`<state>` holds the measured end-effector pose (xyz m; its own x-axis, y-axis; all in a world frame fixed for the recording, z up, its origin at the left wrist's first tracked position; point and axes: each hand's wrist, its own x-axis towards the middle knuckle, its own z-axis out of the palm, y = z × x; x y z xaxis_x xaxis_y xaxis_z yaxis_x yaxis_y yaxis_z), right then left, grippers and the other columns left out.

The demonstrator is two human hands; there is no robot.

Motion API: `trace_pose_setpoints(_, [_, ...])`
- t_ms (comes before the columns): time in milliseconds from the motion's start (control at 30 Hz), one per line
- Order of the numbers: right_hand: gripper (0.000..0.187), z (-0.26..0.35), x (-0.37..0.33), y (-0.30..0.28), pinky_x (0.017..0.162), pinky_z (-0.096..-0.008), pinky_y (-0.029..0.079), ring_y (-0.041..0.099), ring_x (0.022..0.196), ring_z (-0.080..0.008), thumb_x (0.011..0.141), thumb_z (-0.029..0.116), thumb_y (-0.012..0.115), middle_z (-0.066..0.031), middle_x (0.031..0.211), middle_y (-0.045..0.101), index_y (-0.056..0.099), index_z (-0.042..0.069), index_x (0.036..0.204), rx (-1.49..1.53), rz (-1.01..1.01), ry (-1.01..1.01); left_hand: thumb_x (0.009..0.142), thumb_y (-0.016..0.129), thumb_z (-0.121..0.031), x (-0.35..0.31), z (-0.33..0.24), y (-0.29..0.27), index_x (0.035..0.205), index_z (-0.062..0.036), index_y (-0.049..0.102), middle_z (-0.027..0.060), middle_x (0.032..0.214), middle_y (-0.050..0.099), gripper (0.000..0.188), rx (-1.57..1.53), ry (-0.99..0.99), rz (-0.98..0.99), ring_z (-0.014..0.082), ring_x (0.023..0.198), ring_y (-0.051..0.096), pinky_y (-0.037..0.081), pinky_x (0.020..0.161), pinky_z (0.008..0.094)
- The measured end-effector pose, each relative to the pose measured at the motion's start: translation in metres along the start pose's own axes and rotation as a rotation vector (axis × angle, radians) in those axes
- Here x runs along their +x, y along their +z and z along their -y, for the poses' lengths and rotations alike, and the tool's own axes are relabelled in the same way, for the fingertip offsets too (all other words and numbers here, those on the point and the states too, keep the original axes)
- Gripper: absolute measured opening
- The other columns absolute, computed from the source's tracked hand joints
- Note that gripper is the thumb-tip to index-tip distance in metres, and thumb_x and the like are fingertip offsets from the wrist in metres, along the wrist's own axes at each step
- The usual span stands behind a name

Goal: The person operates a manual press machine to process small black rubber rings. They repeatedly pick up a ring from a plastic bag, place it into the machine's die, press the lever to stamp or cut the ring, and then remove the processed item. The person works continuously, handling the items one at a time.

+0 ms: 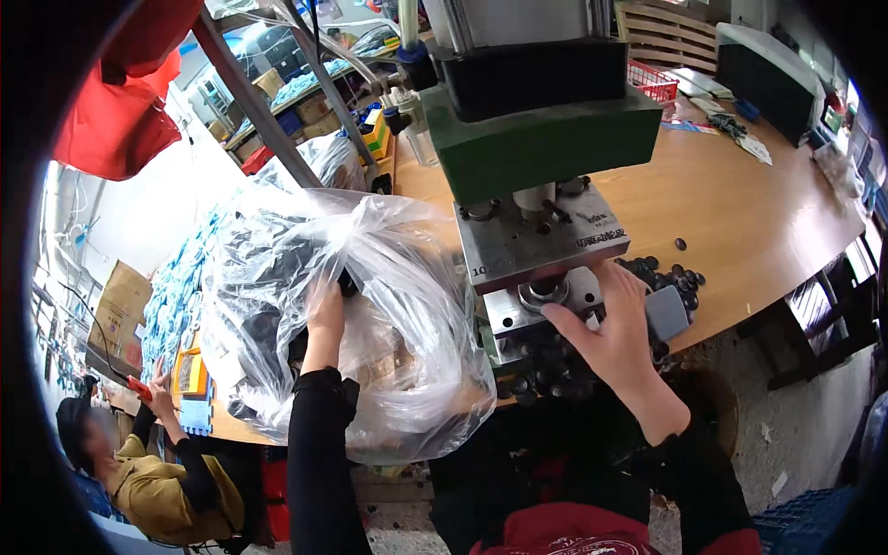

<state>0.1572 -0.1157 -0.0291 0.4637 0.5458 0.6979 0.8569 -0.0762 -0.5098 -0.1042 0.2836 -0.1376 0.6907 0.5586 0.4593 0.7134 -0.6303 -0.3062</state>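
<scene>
- Right hand (pixel 606 324) rests spread on the press die plate (pixel 546 301), fingertips at the round seat; what they pinch, if anything, I cannot tell.
- Risk: fingers sit directly under the green press head (pixel 546 139); a stroke now would crush them.
- Left hand (pixel 324 310) is inside the clear plastic bag (pixel 398 277), curled, grip hidden.
- Risk: bag slumps over the table edge, contents could spill.
- Loose black round parts (pixel 671 277) scatter right of the die; they can roll off the wooden table (pixel 758 213).
- Another person (pixel 148 462) works at lower left, well apart.
</scene>
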Motion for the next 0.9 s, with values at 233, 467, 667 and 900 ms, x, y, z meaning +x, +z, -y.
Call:
trace_pose_setpoints(233, [0.043,0.002,0.016,0.02,0.094,-0.0415,0.034,0.052,0.11,-0.0292,0.073,0.035,0.08,-0.0086,0.109,0.059,0.064,0.01,0.104,-0.102,0.102,0.08,0.075,0.072,-0.017,-0.003,-0.019,-0.054,0.133,-0.0047,0.049,0.0195,0.12,0.06,0.063,-0.273,-0.182,0.01,0.0379,0.11,0.054,0.043,0.096,0.0436])
trace_pose_setpoints(467, [0.056,-0.025,-0.052,-0.015,0.097,-0.0434,0.035,0.048,0.112,-0.0297,0.073,0.031,0.079,-0.0123,0.114,0.055,0.059,0.008,0.12,-0.011,0.008,0.158,0.075,0.074,0.003,-0.033,-0.078,-0.176,0.119,-0.0004,0.049,0.0094,0.112,0.055,0.051,-1.713,-0.545,0.266,0.0166,0.097,0.061,0.05,0.083,0.0261])
trace_pose_setpoints(667, [0.064,-0.111,-0.173,-0.093,0.103,-0.0479,0.032,0.043,0.121,-0.0344,0.081,0.035,0.073,-0.0164,0.126,0.05,0.049,0.007,0.133,-0.25,0.16,0.795,0.074,0.081,-0.003,-0.037,-0.19,-0.232,0.133,0.001,0.05,0.0121,0.116,0.059,0.068,-1.746,-0.088,0.352,0.0185,0.105,0.062,0.049,0.092,0.0293])
trace_pose_setpoints(900, [0.07,-0.157,-0.247,-0.131,0.108,-0.0536,0.027,0.031,0.133,-0.0375,0.091,0.047,0.061,-0.0187,0.141,0.04,0.037,0.011,0.146,-0.576,0.259,0.765,0.072,0.083,-0.016,0.0,-0.247,-0.235,0.112,0.005,0.063,0.0145,0.104,0.069,0.049,-1.248,-0.103,0.162,0.0205,0.098,0.065,0.05,0.086,0.0336])
